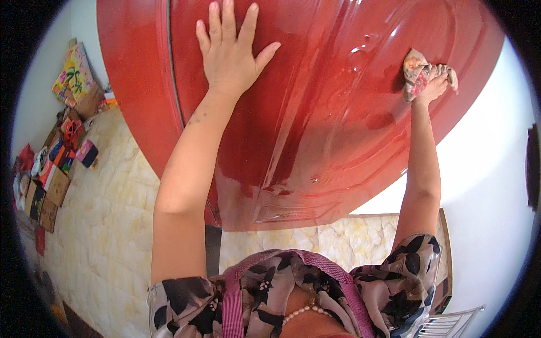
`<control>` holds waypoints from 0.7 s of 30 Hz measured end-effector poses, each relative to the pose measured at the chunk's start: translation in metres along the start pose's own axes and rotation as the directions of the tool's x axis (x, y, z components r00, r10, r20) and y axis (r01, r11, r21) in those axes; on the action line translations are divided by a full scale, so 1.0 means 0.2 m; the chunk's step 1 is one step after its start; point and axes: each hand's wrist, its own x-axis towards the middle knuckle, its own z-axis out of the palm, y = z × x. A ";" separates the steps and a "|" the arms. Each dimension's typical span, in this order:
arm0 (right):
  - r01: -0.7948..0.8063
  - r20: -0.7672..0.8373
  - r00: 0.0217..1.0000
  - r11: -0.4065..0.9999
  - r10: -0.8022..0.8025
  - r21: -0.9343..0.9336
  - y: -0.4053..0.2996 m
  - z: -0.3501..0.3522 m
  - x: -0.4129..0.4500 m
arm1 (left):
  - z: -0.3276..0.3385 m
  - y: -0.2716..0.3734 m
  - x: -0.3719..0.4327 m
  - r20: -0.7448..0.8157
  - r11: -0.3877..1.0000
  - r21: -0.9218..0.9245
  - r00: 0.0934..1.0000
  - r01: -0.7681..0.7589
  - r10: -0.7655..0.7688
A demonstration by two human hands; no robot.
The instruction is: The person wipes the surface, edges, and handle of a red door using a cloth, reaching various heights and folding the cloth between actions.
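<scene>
A glossy red panelled door (262,126) with moulded ridges fills the upper middle of the head view. My left hand (230,46) lies palm-down against its upper part, fingers spread, holding nothing. To the right, my right hand (435,86) grips a crumpled, patterned cloth (416,76) and presses it to the door near its right edge. The cloth hides part of my fingers. Left of my left hand, a dark seam (174,76) runs down the door's surface.
Boxes (57,186), bags and a colourful picture panel (75,78) stand along the left wall. Marble-patterned flooring (114,236) lies below. A white wall (482,236) rises at the right, with a metal wire rack (454,323) at lower right.
</scene>
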 end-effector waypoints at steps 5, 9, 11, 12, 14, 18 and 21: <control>-0.672 0.353 0.649 0.725 0.674 -0.149 0.52 0.36 -0.07 | 0.02 0.07 -0.03 0.040 0.991 -0.120 0.998 0.057 -0.053; -0.355 0.390 0.892 0.889 0.229 0.289 -0.28 0.25 0.43 | -0.01 0.06 -0.06 0.042 0.986 -0.159 0.998 0.045 -0.039; -0.023 0.306 0.952 0.986 -0.030 0.167 -0.63 0.18 0.52 | -0.04 0.04 -0.08 0.080 0.979 -0.192 0.995 0.069 -0.055; 0.049 0.347 0.919 0.928 -0.186 0.370 -0.84 0.07 0.57 | -0.06 -0.02 -0.09 0.059 0.982 -0.185 0.998 0.047 -0.036; -0.006 0.399 0.837 0.723 -0.374 0.690 -1.11 0.03 0.56 | -0.02 -0.02 -0.11 -0.003 0.966 -0.256 1.000 0.026 -0.028; 0.376 0.101 0.701 0.486 -0.706 0.789 -1.29 -0.01 0.49 | -0.02 -0.07 -0.10 -0.135 0.939 -0.341 0.991 -0.034 -0.014; 0.408 0.091 0.720 0.527 -0.688 0.746 -1.21 0.08 0.52 | -0.04 -0.04 -0.10 -0.171 0.938 -0.343 0.985 -0.043 -0.017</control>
